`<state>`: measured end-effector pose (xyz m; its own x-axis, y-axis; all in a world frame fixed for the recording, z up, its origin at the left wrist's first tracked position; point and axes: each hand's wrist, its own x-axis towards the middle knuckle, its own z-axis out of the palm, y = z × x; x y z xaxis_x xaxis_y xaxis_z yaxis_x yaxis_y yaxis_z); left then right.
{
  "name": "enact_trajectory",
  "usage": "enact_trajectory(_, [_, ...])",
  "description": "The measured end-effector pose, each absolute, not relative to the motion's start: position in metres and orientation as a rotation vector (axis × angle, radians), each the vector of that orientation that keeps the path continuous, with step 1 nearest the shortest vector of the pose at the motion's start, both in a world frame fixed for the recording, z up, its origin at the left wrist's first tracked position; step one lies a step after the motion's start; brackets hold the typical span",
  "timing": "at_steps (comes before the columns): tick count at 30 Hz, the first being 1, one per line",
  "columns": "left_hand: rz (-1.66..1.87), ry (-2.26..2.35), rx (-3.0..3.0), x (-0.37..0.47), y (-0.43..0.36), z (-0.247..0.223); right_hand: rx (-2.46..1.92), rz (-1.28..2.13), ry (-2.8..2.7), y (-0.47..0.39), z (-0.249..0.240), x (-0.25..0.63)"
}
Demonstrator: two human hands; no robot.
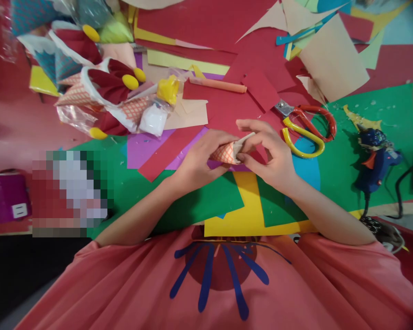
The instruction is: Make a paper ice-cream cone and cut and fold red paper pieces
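A small cone with an orange lattice pattern (224, 153) lies on its side between my hands, its tip toward the left and its open end toward the right. My left hand (201, 158) is wrapped round the pointed part. At the open end, the fingers of my right hand (270, 153) pinch the rim, where a pale strip (245, 141) sticks up. Just right of my right hand are scissors with red and yellow handles (304, 133). An orange rolled tube (218, 85) lies beyond the hands.
Larger patterned cones with red insides (101, 85) and bagged pieces (153, 119) lie at the upper left. A blue glue gun (373, 169) with a cable rests on green paper (395, 119) at the right. Cut paper sheets (333, 57) cover the back.
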<state>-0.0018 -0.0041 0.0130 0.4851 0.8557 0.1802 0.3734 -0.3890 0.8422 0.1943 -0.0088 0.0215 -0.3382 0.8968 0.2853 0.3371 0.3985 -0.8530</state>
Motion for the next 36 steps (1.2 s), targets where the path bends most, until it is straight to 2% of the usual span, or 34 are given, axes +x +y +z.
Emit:
enact_trajectory(8, [0.701, 1.013, 2.039, -0.003, -0.006, 0.005, -1.001, 0.519, -1.992, -0.008, 0.022, 0.195])
enact_trajectory(14, [0.650, 1.036, 2.009, -0.001, -0.006, 0.005, -1.036, 0.524, -2.018, -0.008, 0.023, 0.196])
enact_trajectory(21, [0.657, 1.019, 2.095, 0.002, -0.013, 0.003, -1.028, 0.313, -2.137, -0.014, 0.017, 0.192])
enact_trajectory(30, [0.865, 1.090, 2.036, -0.001, -0.009, -0.004, -0.886, 0.479, -2.065, -0.021, 0.029, 0.192])
enact_trajectory(36, [0.906, 1.119, 2.096, -0.002, -0.007, 0.002, -0.853, 0.351, -2.199, -0.025, 0.024, 0.191])
